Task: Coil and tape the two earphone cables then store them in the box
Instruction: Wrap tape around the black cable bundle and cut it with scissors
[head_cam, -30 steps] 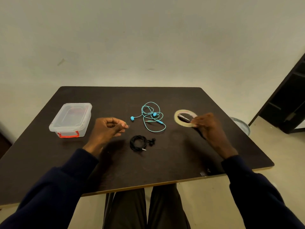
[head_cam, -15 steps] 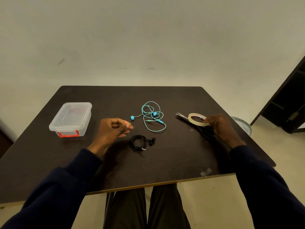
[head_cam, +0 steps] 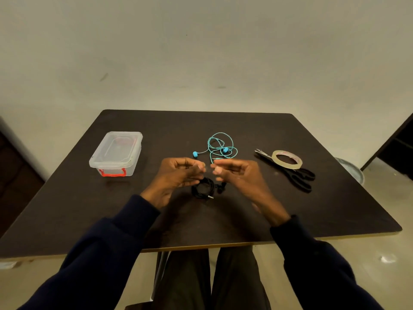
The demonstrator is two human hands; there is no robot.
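The black earphone cable (head_cam: 202,190) lies coiled on the dark table (head_cam: 312,211), just below my two hands. The teal earphone cable (head_cam: 220,148) lies loose and tangled behind them. My left hand (head_cam: 178,174) and my right hand (head_cam: 238,175) hover above the black coil with fingers curled, fingertips almost meeting. A small clear piece of tape (head_cam: 208,170), barely visible, seems pinched between them. The clear plastic box (head_cam: 116,151) with a red latch stands at the left, lid on.
A tape roll (head_cam: 287,160) rests on black scissors (head_cam: 300,179) at the right of the table. A round grey object (head_cam: 352,170) sits on the floor past the right edge. A dark doorway is at far right.
My right hand let go of the tape roll, which now lies on the scissors, and moved left to meet my left hand over the black coil.
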